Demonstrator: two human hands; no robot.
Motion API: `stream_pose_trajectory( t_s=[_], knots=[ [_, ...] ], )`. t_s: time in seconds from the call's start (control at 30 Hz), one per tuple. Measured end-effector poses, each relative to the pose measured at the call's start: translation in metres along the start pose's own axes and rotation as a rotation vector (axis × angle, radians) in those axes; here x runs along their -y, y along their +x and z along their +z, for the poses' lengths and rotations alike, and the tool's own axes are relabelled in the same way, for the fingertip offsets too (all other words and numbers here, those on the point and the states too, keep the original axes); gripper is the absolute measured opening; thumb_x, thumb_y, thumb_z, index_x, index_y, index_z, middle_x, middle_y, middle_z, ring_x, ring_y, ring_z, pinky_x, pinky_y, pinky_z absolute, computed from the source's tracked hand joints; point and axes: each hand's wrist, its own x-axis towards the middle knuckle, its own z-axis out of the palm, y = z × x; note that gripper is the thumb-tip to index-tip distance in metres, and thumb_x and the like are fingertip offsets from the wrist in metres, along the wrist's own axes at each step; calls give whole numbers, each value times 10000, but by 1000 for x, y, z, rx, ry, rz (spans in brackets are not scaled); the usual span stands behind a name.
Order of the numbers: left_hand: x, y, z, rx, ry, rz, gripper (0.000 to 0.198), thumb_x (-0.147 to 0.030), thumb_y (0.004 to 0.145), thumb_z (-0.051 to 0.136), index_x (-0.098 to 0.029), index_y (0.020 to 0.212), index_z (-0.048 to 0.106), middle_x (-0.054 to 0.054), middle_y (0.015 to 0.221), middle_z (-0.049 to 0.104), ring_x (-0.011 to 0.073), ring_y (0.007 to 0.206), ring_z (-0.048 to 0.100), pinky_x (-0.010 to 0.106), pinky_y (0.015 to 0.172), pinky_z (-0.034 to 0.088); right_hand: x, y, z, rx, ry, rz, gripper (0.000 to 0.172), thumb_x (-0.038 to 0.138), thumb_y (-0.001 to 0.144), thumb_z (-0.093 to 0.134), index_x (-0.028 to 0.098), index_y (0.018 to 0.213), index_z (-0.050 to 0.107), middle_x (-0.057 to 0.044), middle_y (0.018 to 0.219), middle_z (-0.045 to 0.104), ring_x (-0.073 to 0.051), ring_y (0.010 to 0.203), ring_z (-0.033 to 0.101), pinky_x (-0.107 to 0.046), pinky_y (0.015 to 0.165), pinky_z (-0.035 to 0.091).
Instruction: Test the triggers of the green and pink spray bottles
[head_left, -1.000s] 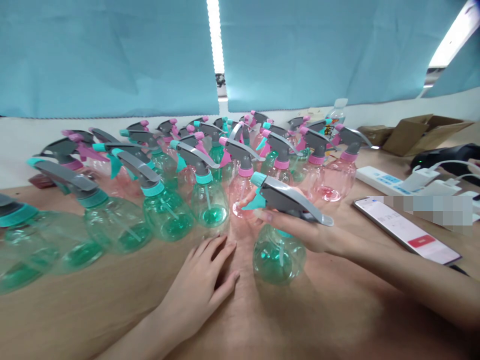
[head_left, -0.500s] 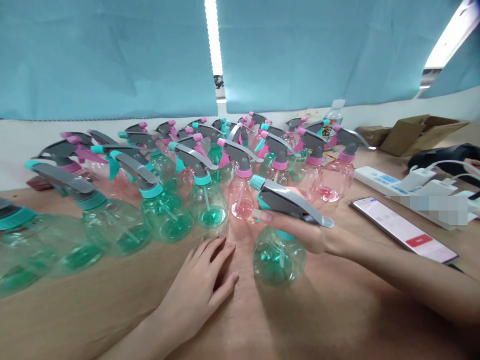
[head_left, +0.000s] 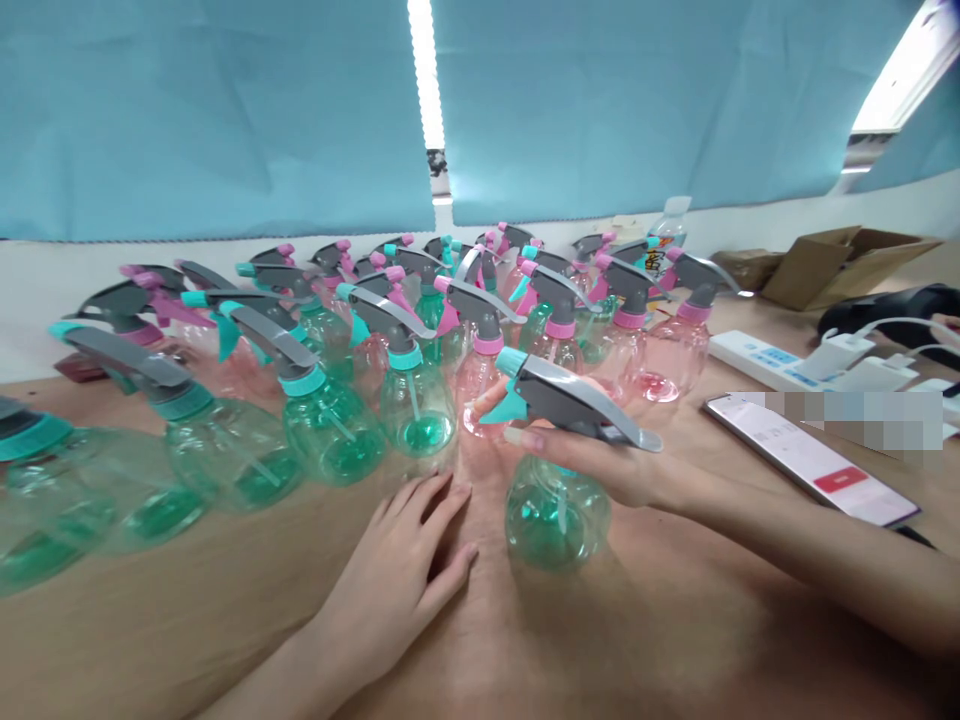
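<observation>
My right hand (head_left: 600,465) is wrapped round the neck of a green spray bottle (head_left: 555,525) standing on the table. Its thumb lies along the near side, below the grey head, and a fingertip shows just beyond the teal trigger. The bottle is upright, its teal nozzle facing left. My left hand (head_left: 405,555) rests palm down on the wood to the left of it, fingers loosely spread and holding nothing. Beyond both hands stand a green spray bottle (head_left: 416,410) with a teal collar and a pink one (head_left: 491,365), partly hidden by my fingers.
Several more green and pink spray bottles crowd the back and left of the table (head_left: 300,620). To the right lie a phone (head_left: 810,455) and a white power strip (head_left: 765,362) with chargers. Farther back are a cardboard box (head_left: 825,268) and a clear drink bottle (head_left: 670,228).
The teal trigger now stands out from the grey head, with a fingertip extended past it. The held bottle's head has shifted slightly left. My left hand has stayed put.
</observation>
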Motion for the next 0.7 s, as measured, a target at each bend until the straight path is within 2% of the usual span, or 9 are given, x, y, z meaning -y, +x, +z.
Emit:
stream_pose_trajectory(
  t_s=[0.2, 0.33, 0.53, 0.7],
  knots=[
    [-1, 1, -1, 12, -1, -7, 387, -354, 943, 486, -200, 1297, 510, 127, 1342, 522, 320, 1230, 466, 500, 964, 436, 4, 0, 1, -14, 4, 33, 164, 274, 855, 613, 219, 1008, 590, -9, 912, 586, -114, 682, 512, -255, 604, 431],
    [-1, 1, -1, 10, 4, -6, 393, -362, 942, 489, -207, 1303, 503, 122, 1345, 521, 317, 1234, 463, 498, 971, 431, 4, 0, 1, -9, 40, 12, 159, 234, 850, 607, 219, 1009, 606, -23, 999, 601, -126, 752, 546, -273, 686, 468],
    [-1, 1, 0, 33, 5, -8, 405, -353, 951, 484, -179, 1316, 501, 140, 1350, 511, 321, 1239, 453, 504, 976, 423, 4, 0, 0, -10, 35, 47, 176, 244, 848, 618, 209, 1021, 609, -6, 880, 584, -113, 675, 504, -265, 636, 444],
    [-1, 1, 0, 29, 9, -4, 407, -349, 951, 483, -175, 1318, 502, 142, 1354, 511, 328, 1244, 449, 520, 973, 423, 4, -1, 1, -22, 42, 43, 190, 224, 846, 605, 216, 1035, 625, -10, 929, 591, -109, 674, 499, -269, 649, 449]
  ],
)
